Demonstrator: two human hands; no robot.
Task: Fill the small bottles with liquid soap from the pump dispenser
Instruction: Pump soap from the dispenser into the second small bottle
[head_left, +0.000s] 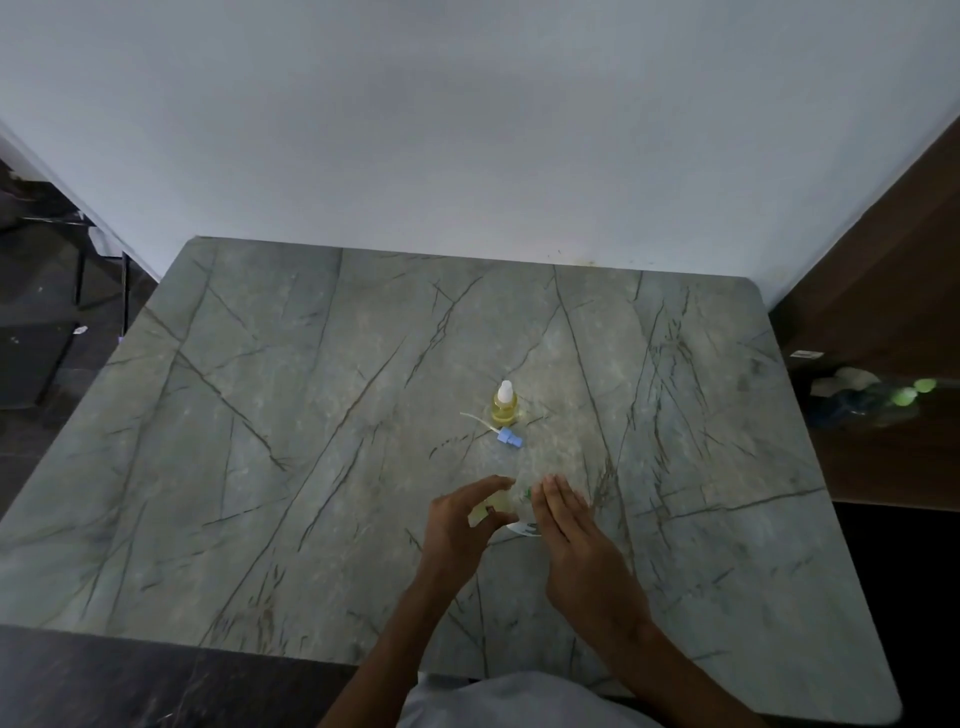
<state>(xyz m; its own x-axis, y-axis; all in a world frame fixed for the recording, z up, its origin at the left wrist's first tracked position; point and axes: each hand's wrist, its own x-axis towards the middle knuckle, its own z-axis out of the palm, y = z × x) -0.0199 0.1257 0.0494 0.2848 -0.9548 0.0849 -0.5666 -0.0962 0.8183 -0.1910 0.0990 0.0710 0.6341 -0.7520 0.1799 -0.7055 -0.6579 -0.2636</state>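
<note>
Item: small bottle (504, 408) – clear, about half full of yellow liquid, fitted with a white dropper-style cap, standing upright near the middle of the table (260, 415). Just in front of it lies a blue pump head (509, 439), detached and on its side, its pale dip tube (475, 417) pointing away to the left and passing close by the bottle's base. Nearer the person, well apart from both, is a clear dispenser bottle (508, 501) with no pump on it, blurred, holding some yellowish liquid and showing a white label (524, 529) low on its side. The left hand (460, 527) grips it from the left, thumb and fingers curled round the body. The right hand (576, 540) lies against its right side with fingers (558, 499) straight and pressed together; firm contact cannot be told through the blur. The table is grey-green stone with dark veins and rounded corners – it stands against a white wall (467, 130). At right, dark wooden furniture (893, 260) carries blurred green and blue objects (883, 397). A pale garment (519, 701) shows at the bottom edge.
</note>
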